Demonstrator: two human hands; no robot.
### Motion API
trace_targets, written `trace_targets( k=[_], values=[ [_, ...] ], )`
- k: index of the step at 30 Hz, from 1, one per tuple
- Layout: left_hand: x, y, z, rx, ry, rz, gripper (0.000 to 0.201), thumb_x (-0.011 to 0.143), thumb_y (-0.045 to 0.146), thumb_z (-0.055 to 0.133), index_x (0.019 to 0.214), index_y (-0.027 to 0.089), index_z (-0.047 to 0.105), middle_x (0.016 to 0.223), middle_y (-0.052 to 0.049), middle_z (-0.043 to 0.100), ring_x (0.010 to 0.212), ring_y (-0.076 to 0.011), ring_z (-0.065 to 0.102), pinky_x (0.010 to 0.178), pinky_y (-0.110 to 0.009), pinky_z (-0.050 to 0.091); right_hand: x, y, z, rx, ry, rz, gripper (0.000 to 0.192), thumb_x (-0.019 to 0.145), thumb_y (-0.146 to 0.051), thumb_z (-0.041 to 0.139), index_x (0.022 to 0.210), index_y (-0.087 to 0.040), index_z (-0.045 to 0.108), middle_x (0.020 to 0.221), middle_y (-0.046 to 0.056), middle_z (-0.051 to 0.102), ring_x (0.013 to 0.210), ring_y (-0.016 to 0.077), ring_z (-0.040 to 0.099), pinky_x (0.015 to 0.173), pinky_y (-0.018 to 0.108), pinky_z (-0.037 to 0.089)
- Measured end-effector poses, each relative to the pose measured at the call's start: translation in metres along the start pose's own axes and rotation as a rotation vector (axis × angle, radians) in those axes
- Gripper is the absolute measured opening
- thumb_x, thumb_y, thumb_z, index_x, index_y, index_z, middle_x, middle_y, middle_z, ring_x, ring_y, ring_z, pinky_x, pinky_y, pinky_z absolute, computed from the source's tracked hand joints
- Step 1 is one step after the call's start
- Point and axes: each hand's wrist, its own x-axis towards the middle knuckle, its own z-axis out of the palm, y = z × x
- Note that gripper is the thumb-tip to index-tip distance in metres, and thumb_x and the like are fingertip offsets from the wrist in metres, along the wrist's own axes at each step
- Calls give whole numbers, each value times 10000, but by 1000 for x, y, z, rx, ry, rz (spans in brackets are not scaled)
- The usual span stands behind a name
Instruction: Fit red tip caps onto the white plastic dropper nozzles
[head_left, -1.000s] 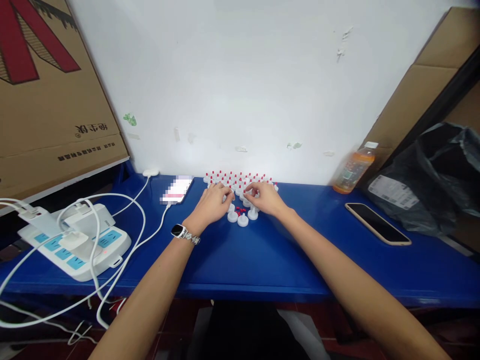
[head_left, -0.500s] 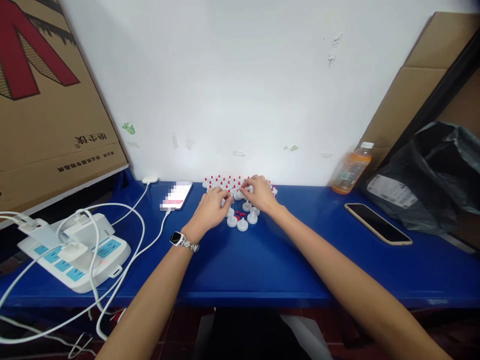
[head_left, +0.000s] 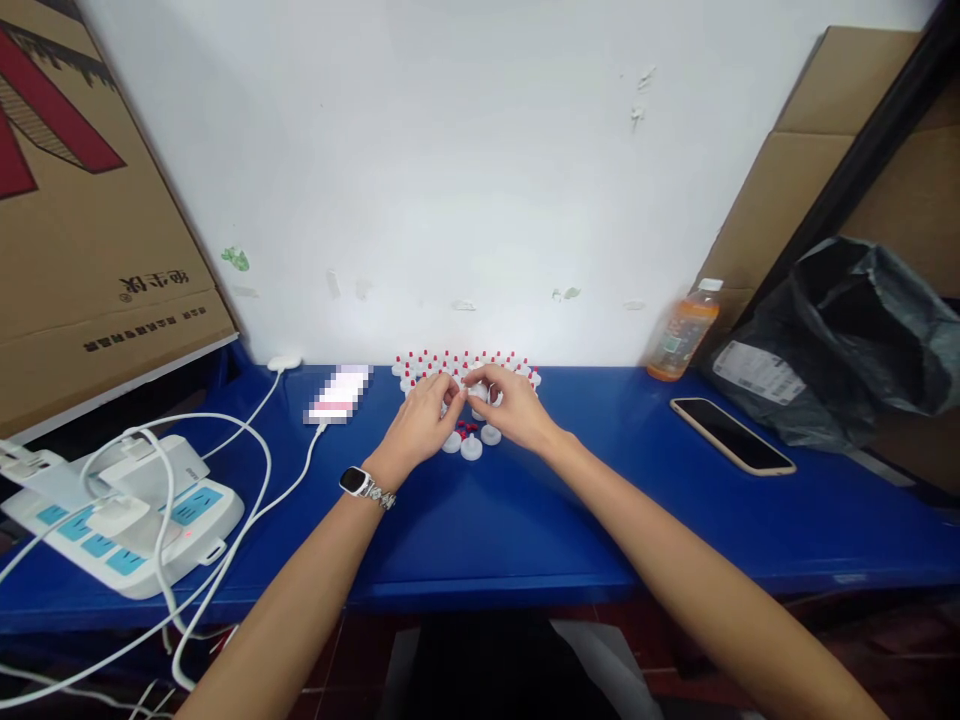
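Both hands meet mid-counter (head_left: 525, 520), near the wall. Left hand (head_left: 420, 425) and right hand (head_left: 514, 415) pinch one white cap (head_left: 477, 392) between fingertips; grip clamped. Loose red plugs (head_left: 466, 428) just below. Best: keep cap upright, press plug straight, elbows low.

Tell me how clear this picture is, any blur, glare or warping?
Head view: even, soft light; strong wide-angle bending at the cardboard box and table edge; the charging phone's screen is pixelated; the small caps between both hands are too tiny to resolve; mild sheen on the dark phone.
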Motion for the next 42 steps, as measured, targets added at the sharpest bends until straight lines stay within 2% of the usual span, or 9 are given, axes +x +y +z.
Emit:
trace_targets(
  k=[6, 11, 14, 16, 19, 24, 28, 32, 42],
  values=[
    [4, 9, 8, 7, 27, 84, 282, 1028, 316, 296, 827, 207, 462, 828, -40, 553, 809, -198, 516, 753, -332, 406, -1, -5, 0, -4, 24, -76, 135, 815, -155, 558, 936, -194, 602, 853, 14, 634, 764, 159, 569, 748, 290, 456],
    [10, 15, 12, -322, 162, -121, 352, 1023, 371, 304, 729, 204, 402, 662, 12, 472, 625, -143, 443, 614, -283, 352, 2, 0, -2, -104, 147, -173, 158, 815, -79, 507, 887, -201, 578, 925, 58, 622, 912, 204, 581, 837, 334, 459],
    [9, 6, 3, -453, 247, -260, 418, 1022, 442, 259, 688, 210, 356, 607, 26, 406, 572, -134, 405, 570, -276, 338, 2, 11, -8, -143, 221, -85, 144, 794, -75, 541, 831, -206, 588, 904, 50, 634, 887, 206, 590, 818, 340, 463],
    [7, -2, -2, -341, 142, -170, 427, 1017, 454, 292, 687, 203, 394, 617, 21, 417, 603, -144, 420, 613, -285, 360, 2, 19, -11, -126, 235, 11, 104, 791, -110, 591, 823, -205, 617, 892, 38, 643, 827, 194, 597, 777, 334, 471],
    [2, -9, -1, -64, -66, 45, 362, 992, 432, 402, 770, 195, 560, 779, -27, 545, 793, -191, 501, 784, -342, 409, 1, 25, -9, -94, 207, 59, 60, 791, -170, 653, 835, -202, 678, 964, 51, 628, 888, 195, 605, 811, 342, 477],
    [0, -10, 11, 52, -185, 101, 363, 997, 424, 395, 936, 215, 686, 937, -66, 586, 954, -233, 515, 897, -402, 422, 0, 20, -1, -167, 183, 66, 86, 802, -230, 691, 873, -205, 733, 908, 53, 568, 936, 217, 568, 875, 380, 455],
    [3, -13, 6, 27, -179, 80, 424, 1013, 422, 341, 932, 206, 697, 932, -70, 591, 946, -232, 523, 906, -405, 429, 2, 17, 2, -94, 71, 76, 81, 831, -221, 666, 874, -190, 727, 774, 23, 617, 792, 181, 580, 773, 323, 459],
    [5, -19, -5, 77, -91, -15, 385, 1009, 374, 352, 940, 216, 697, 921, -67, 604, 932, -239, 533, 891, -411, 429, 6, 22, 11, -70, 24, 105, 88, 839, -200, 642, 849, -193, 729, 811, 22, 703, 753, 160, 605, 733, 291, 450],
    [1, -26, -8, 174, -30, -195, 220, 940, 278, 495, 1066, 193, 653, 1084, -93, 633, 1042, -275, 545, 905, -424, 458, 16, 29, 29, -416, -199, 90, 151, 868, -268, 607, 890, -232, 753, 876, 45, 731, 925, 240, 574, 858, 372, 365]
  ],
)
